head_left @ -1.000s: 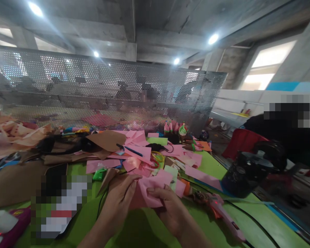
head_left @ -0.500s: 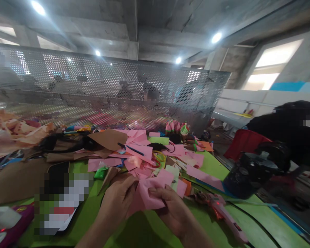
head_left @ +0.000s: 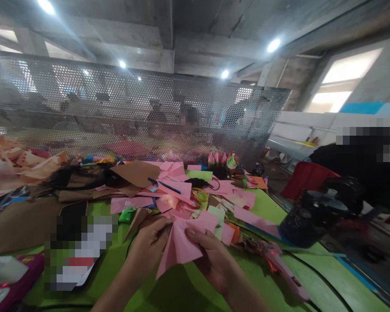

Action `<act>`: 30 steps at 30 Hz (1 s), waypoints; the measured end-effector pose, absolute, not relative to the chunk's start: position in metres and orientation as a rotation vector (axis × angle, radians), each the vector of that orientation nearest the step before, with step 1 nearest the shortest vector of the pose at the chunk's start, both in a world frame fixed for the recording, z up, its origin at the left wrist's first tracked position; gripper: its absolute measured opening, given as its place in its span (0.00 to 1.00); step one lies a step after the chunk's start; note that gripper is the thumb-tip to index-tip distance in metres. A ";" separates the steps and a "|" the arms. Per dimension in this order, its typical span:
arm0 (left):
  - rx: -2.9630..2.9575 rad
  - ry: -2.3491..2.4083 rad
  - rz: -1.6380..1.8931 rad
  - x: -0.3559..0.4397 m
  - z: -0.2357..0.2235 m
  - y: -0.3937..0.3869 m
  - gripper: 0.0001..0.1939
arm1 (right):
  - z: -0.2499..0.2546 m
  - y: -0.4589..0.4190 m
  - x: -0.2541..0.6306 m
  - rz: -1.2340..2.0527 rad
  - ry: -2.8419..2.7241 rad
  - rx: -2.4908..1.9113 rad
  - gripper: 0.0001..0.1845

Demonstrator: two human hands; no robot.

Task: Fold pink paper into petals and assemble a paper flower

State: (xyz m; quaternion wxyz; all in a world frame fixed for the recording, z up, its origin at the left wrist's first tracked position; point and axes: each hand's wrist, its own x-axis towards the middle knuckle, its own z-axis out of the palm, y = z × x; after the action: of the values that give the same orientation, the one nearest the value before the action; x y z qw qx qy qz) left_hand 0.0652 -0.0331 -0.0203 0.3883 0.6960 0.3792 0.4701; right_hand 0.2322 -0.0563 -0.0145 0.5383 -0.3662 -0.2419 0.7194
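Note:
A creased sheet of pink paper [head_left: 181, 247] is held up between my two hands, low over the green tabletop. My left hand [head_left: 153, 239] pinches its upper left edge, fingers curled. The thumb of my right hand [head_left: 211, 253] presses on the front of the sheet, with the other fingers behind it and mostly hidden. A pointed corner of the sheet hangs down at the left. Just behind my hands lie more pink paper pieces [head_left: 169, 202] and a pale green slip [head_left: 217, 220].
A pink glue gun [head_left: 281, 268] with a cord lies at right, near a dark container [head_left: 307, 221]. A phone [head_left: 81, 255] lies at left beside brown paper [head_left: 26, 225]. Small ice-cream-cone crafts [head_left: 231, 164] stand before a perforated metal screen [head_left: 133, 117]. A person in dark clothes [head_left: 354, 160] is at far right.
The pink paper has opened out between my hands, and its lower left corner now flares down and leftward. My hands have shifted only slightly.

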 end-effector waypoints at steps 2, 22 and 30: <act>1.700 1.001 1.184 0.064 -0.018 -0.034 0.14 | -0.013 -0.056 0.232 1.696 -0.586 -0.876 0.13; 1.728 0.965 1.123 0.061 -0.018 -0.029 0.15 | -0.014 -0.058 0.230 1.692 -0.722 -0.894 0.16; 1.735 0.964 1.152 0.062 -0.017 -0.029 0.14 | -0.009 -0.059 0.231 1.645 -0.816 -0.911 0.17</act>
State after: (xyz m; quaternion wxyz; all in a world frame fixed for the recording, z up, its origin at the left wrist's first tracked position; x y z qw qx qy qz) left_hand 0.0625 -0.0288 -0.0165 0.4109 0.6893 0.3828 0.4576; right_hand 0.2307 -0.0588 -0.0093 0.5192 -0.3798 -0.3400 0.6859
